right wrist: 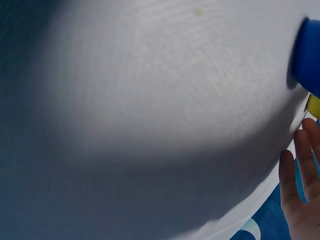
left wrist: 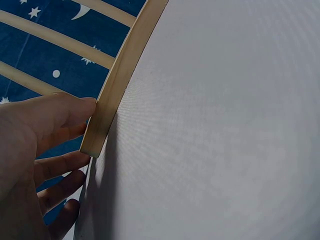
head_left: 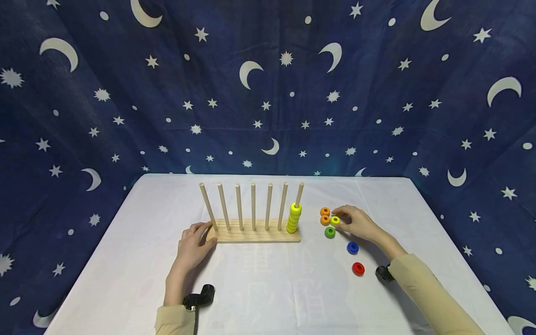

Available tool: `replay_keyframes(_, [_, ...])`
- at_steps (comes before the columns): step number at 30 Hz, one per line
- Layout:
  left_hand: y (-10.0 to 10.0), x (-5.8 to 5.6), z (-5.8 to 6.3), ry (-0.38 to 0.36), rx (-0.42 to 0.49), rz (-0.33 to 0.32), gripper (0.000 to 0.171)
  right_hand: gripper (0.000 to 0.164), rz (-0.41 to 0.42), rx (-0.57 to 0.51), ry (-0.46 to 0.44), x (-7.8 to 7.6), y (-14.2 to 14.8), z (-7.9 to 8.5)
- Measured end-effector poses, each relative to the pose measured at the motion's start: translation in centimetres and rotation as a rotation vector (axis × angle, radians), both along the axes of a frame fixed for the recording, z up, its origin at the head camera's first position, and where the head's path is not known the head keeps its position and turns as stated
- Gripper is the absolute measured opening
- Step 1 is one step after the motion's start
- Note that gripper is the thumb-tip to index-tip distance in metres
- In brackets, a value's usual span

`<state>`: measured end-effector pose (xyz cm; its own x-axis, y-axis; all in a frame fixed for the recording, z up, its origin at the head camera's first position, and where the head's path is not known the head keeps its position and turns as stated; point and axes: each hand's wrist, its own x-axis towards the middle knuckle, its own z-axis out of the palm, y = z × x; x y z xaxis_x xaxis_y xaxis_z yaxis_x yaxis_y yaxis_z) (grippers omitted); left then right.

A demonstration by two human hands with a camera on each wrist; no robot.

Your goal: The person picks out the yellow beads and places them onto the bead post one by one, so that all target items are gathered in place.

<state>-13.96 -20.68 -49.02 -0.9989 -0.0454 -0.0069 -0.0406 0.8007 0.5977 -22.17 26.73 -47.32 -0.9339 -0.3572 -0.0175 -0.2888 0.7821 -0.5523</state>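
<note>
A wooden peg stand [head_left: 254, 237] stands on the table, its several upright pegs in a row. Yellow rings [head_left: 294, 217] are stacked on its rightmost peg. My left hand [head_left: 193, 246] grips the stand's left end, thumb on the front edge; the left wrist view shows this hand [left wrist: 47, 145] close up. On the right, my right hand [head_left: 358, 223] pinches a loose yellow ring [head_left: 335, 220] between thumb and index finger. Two orange rings [head_left: 324, 216] and a green ring [head_left: 330, 232] lie close beside it. Only fingers of the right hand [right wrist: 302, 180] show in the right wrist view.
Nearer to me, a blue ring [head_left: 352, 248] and a red ring [head_left: 358, 269] lie below the right forearm. A white cloth [head_left: 268, 288] covers the table. A dark blue curtain [head_left: 276, 111] with moons and stars hangs behind and at both sides.
</note>
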Motion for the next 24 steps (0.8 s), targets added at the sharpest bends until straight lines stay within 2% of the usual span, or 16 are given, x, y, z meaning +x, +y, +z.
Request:
replay_keyframes(16, [0.00, 0.01, 0.05, -0.005, -0.002, -0.003, 0.056, 0.033, -0.015, 0.011, -0.003, -0.15, -0.15, -0.05])
replay_keyframes(24, [0.13, 0.10, -0.02, 0.025, 0.010, 0.004, 0.055, 0.032, -0.032, 0.014, -0.007, 0.03, -0.24, -0.12])
